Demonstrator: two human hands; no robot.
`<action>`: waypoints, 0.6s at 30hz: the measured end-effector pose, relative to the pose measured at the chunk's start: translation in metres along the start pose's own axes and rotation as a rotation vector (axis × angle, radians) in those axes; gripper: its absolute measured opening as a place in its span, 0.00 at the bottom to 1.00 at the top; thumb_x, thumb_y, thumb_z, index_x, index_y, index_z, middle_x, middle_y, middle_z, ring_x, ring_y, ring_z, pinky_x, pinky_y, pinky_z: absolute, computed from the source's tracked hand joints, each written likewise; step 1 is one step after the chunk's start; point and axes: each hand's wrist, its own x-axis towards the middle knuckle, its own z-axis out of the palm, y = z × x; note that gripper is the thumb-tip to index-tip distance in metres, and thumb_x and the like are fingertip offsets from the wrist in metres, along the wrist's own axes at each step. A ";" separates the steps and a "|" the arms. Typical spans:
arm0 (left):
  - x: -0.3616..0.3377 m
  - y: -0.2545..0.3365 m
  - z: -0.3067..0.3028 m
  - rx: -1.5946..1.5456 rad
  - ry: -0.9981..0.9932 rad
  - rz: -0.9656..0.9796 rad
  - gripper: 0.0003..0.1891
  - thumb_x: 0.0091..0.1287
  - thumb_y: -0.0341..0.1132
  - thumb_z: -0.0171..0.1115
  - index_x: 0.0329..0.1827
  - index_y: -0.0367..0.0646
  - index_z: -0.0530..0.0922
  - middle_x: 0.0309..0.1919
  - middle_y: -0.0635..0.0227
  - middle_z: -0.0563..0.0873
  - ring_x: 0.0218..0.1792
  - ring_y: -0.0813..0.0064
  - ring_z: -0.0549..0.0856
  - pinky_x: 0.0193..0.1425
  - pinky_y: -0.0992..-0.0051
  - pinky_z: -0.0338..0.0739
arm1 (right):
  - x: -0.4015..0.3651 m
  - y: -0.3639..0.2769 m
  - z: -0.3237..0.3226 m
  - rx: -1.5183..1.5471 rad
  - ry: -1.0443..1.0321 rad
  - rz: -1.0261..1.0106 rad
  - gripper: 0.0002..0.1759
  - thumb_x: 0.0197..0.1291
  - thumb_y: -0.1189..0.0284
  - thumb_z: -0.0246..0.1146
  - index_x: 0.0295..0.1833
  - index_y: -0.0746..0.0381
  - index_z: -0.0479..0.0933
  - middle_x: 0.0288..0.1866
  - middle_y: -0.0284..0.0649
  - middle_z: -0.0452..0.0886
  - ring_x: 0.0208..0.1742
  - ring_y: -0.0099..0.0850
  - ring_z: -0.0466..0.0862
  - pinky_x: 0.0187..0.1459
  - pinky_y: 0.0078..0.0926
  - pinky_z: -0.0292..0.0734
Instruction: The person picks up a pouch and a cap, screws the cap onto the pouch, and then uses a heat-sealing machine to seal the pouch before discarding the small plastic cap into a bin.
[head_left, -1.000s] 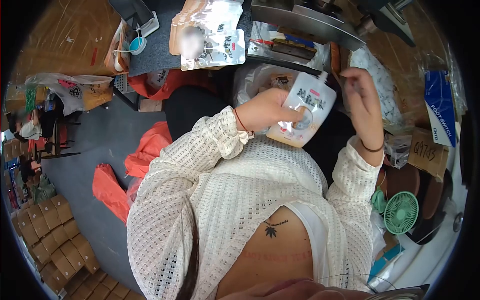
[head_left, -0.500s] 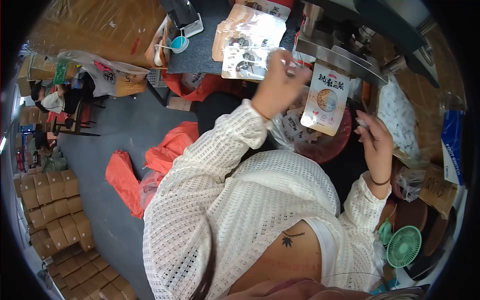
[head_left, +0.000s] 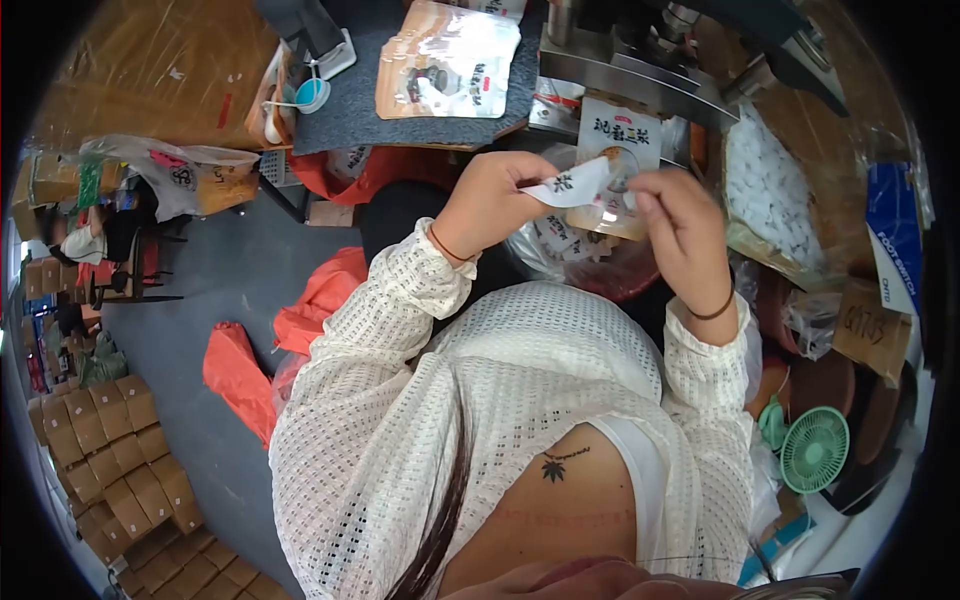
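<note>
My left hand point(head_left: 490, 200) pinches the edge of a white printed pouch point(head_left: 568, 184) with black characters, held tilted at chest height. Opposite it, my right hand point(head_left: 685, 230) is closed in a pinch on a small white packet point(head_left: 631, 201), partly hidden by the fingers, close to the pouch's far end. Behind both hands another printed pouch point(head_left: 620, 122) hangs from the front of a metal machine point(head_left: 640, 85). Below it stands a red tub point(head_left: 640, 285) lined with clear plastic, with printed pouches inside.
A stack of printed pouches point(head_left: 450, 65) lies on the grey-covered table point(head_left: 345, 115). To the right is a tray of small white packets point(head_left: 775, 185), with a green fan point(head_left: 815, 450) nearer me. Red bags point(head_left: 235, 370) lie on the floor at left, near stacked cartons point(head_left: 110, 430).
My left hand has come from the pouch stack toward me, now with a pouch in it. My right hand has moved left and up to meet it. The view has shifted slightly.
</note>
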 end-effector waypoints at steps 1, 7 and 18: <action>0.000 0.004 0.008 0.007 -0.023 0.004 0.08 0.64 0.26 0.74 0.44 0.33 0.89 0.34 0.69 0.91 0.35 0.83 0.86 0.41 0.80 0.79 | 0.002 -0.002 -0.002 0.068 0.073 0.055 0.08 0.68 0.79 0.66 0.50 0.67 0.84 0.42 0.45 0.87 0.42 0.40 0.87 0.47 0.34 0.80; -0.001 0.015 0.045 -0.315 -0.238 -0.266 0.11 0.74 0.35 0.71 0.47 0.33 0.89 0.38 0.69 0.92 0.38 0.85 0.86 0.40 0.82 0.78 | 0.007 -0.007 -0.010 -0.079 0.127 0.041 0.07 0.69 0.76 0.65 0.48 0.66 0.85 0.41 0.46 0.88 0.42 0.42 0.87 0.45 0.33 0.80; 0.013 -0.003 0.063 -0.725 -0.528 -0.365 0.18 0.74 0.33 0.69 0.62 0.32 0.83 0.54 0.61 0.90 0.50 0.75 0.89 0.59 0.72 0.84 | -0.015 0.012 -0.057 -0.403 0.189 -0.018 0.12 0.74 0.74 0.61 0.57 0.67 0.82 0.56 0.53 0.84 0.55 0.51 0.84 0.57 0.39 0.78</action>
